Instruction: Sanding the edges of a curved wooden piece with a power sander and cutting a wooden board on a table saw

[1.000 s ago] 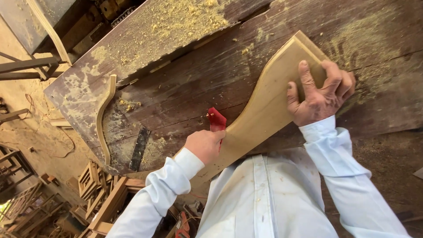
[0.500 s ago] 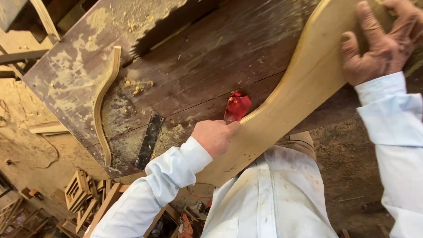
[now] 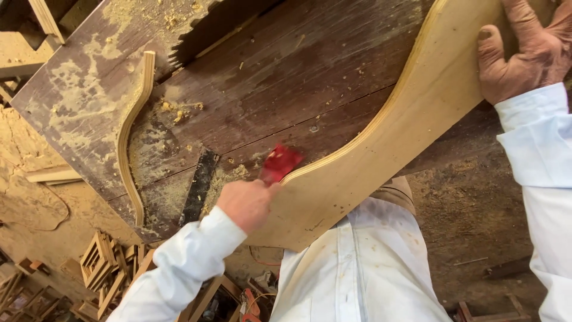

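Since the earlier frame the red-bladed scraper (image 3: 280, 163), clenched in the left hand (image 3: 245, 204), has slid along the edge of the curved pale plywood panel (image 3: 381, 155) on the dark bench (image 3: 268, 77). Edge-scraping seems underway; next stroke needs steady pressure while the right hand (image 3: 524, 56), fingers wrapped over the panel's top, steadies it.

So the curved plywood panel (image 3: 381, 161) lies on the workbench (image 3: 286, 77), its near end hanging over the bench edge. Left hand (image 3: 245, 204) sits at the panel's left edge, holding a scraper (image 3: 280, 162) against it. Right hand (image 3: 524, 56) presses on the panel's far right end. Left of the panel lies a flat metal bar (image 3: 199, 186), then a thin curved strip (image 3: 131, 131) further left.
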